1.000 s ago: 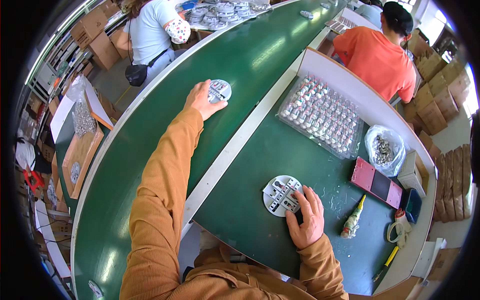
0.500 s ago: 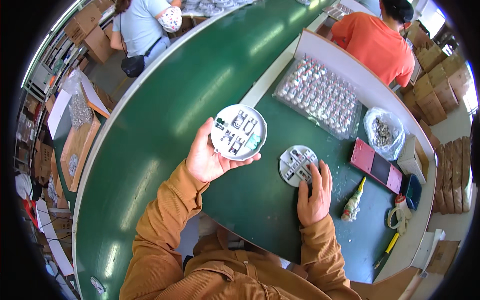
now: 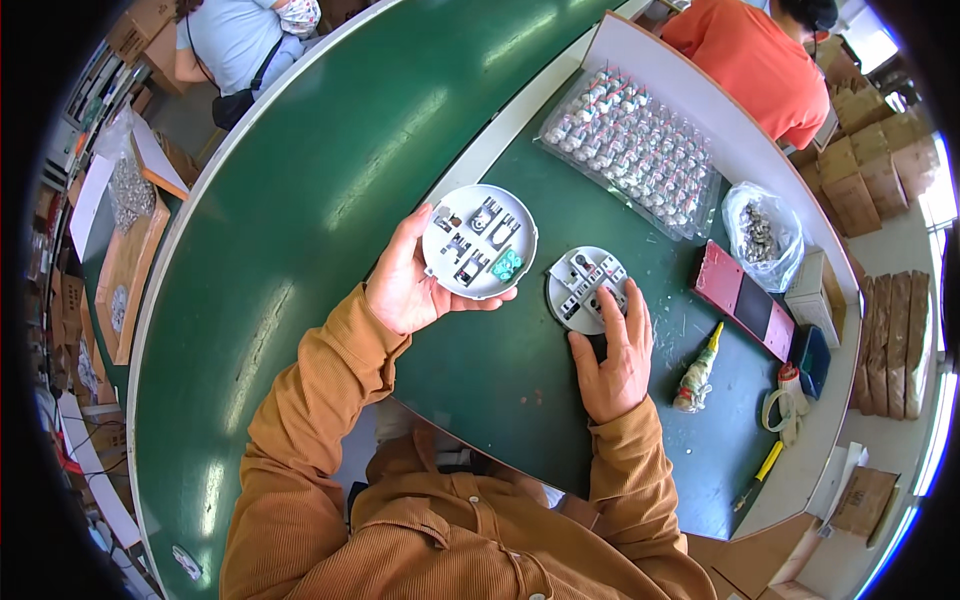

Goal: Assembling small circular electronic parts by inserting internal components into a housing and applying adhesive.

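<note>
My left hand (image 3: 405, 285) holds up a round white plastic housing (image 3: 487, 275), gripped at its lower left rim. Black-and-metal fittings sit inside it, with a teal-green piece (image 3: 507, 264) at its lower right. A second round housing (image 3: 575, 309) of similar layout lies on the green table, right of the first. Over its right edge rests my right hand (image 3: 612, 365), fingers apart and fingertips touching it; part of the housing is hidden beneath them.
A clear tray (image 3: 640, 150) of small white parts stands at the back right, beside a bag of metal pieces (image 3: 760, 240). Nearer lie a red-and-black box (image 3: 743, 300), a wrapped yellow-tipped tool (image 3: 700, 370) and a yellow-handled screwdriver (image 3: 762, 470). Another person (image 3: 750, 65) works beyond the partition.
My right hand has shifted left, its fingers now farther over the housing on the table. The held housing faces me a little more squarely. The whole view has shifted slightly.
</note>
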Demonstrator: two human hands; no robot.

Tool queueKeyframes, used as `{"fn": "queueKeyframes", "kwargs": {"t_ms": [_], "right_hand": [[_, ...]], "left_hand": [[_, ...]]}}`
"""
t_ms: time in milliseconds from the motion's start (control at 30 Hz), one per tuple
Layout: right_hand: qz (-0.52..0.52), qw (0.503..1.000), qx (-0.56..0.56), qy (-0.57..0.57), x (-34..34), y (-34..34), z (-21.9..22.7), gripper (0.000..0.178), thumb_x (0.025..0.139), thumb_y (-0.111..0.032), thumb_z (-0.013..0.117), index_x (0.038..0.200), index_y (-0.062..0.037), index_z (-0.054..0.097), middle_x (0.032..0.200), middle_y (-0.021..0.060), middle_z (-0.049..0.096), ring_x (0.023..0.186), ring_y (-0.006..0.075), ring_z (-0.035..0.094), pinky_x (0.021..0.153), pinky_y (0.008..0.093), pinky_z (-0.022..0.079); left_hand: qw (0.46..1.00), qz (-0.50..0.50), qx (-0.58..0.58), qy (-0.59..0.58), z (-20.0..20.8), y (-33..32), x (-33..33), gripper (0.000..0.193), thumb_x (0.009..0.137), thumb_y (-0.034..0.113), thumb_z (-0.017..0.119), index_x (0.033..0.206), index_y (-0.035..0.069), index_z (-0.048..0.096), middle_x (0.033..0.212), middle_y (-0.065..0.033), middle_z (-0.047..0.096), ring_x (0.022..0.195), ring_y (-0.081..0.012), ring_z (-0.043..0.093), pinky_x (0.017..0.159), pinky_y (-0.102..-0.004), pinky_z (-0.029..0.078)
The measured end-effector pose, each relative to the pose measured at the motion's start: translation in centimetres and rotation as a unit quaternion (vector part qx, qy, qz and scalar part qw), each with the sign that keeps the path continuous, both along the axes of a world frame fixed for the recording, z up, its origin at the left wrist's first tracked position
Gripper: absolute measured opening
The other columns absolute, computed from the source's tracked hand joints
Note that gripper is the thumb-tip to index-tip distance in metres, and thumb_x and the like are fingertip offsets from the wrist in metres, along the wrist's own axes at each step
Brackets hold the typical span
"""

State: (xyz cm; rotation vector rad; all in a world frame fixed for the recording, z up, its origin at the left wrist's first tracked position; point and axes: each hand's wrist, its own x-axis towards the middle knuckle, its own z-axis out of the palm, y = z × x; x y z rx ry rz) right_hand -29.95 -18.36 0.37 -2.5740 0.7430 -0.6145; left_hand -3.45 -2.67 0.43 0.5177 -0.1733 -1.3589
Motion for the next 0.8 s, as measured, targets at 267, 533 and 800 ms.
{"fn": "queueKeyframes", "kwargs": {"t_ms": [267,533,800], "right_hand": [[-0.003,1.000,0.010,-0.004,0.02,-0.11,-0.17,0.066,0.088,-0.016,0.078,0.151,-0.0074,0.059,0.164,0.0270,0.043,0.145,0.0457,0.048,0.121,0.0511,0.039],[-0.003,1.000,0.011,-0.006,-0.04,-0.09,-0.13,0.066,0.088,-0.015,0.078,0.151,-0.0069,0.059,0.164,0.0272,0.043,0.144,0.0454,0.049,0.120,0.0508,0.040],[-0.003,1.000,0.018,-0.002,-0.03,-0.11,-0.01,0.065,0.090,-0.014,0.076,0.152,-0.0059,0.058,0.164,0.0273,0.043,0.144,0.0455,0.050,0.119,0.0502,0.041]], "left_hand": [[1.000,0.000,-0.004,-0.006,0.37,-0.10,-0.23,0.076,0.109,0.059,0.045,0.162,0.005,0.039,0.147,-0.0300,0.061,0.112,-0.0558,0.071,0.091,-0.0541,0.067],[1.000,-0.006,-0.018,0.001,0.08,-0.11,-0.19,0.074,0.110,0.058,0.045,0.161,0.005,0.040,0.146,-0.0290,0.062,0.111,-0.0533,0.073,0.090,-0.0529,0.068],[1.000,-0.008,-0.019,-0.003,0.13,-0.09,-0.15,0.073,0.110,0.058,0.045,0.160,0.005,0.041,0.145,-0.0289,0.063,0.111,-0.0531,0.073,0.090,-0.0522,0.069]]}}
